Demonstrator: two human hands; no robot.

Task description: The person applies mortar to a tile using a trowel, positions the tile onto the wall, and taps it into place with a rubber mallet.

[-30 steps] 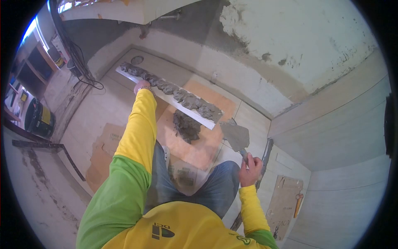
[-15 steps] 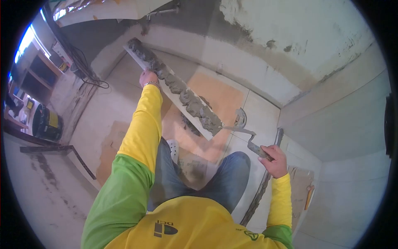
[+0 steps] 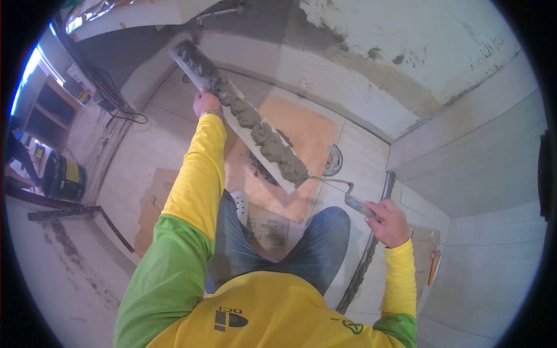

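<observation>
My left hand (image 3: pixel 207 103) is closed on the near edge of a long, narrow tile strip (image 3: pixel 238 130), which slants across the view above the floor. Lumpy grey mortar (image 3: pixel 249 119) covers its upper face from end to end. In my right hand (image 3: pixel 387 223) is the handle of a trowel (image 3: pixel 358 204), fingers wrapped round it. The trowel's blade meets the mortar at the strip's lower right end. Beneath the strip lies an orange-brown sheet (image 3: pixel 310 130) with dark mortar crumbs on it. A round suction cup (image 3: pixel 333 160) rests just beyond the trowel.
A mortar-lined strip (image 3: pixel 362 264) runs along the floor on my right. Beyond it a hammer (image 3: pixel 433 267) lies by cardboard. At left are a black bucket (image 3: pixel 65 177), a dark metal frame (image 3: pixel 87 211) and part of another person (image 3: pixel 22 153). A low ledge (image 3: pixel 301 78) borders the back wall.
The strip's far end has shifted slightly up and left with my left hand. My right hand has turned the trowel a little, its handle now lying flatter, with the blade still at the mortar's end.
</observation>
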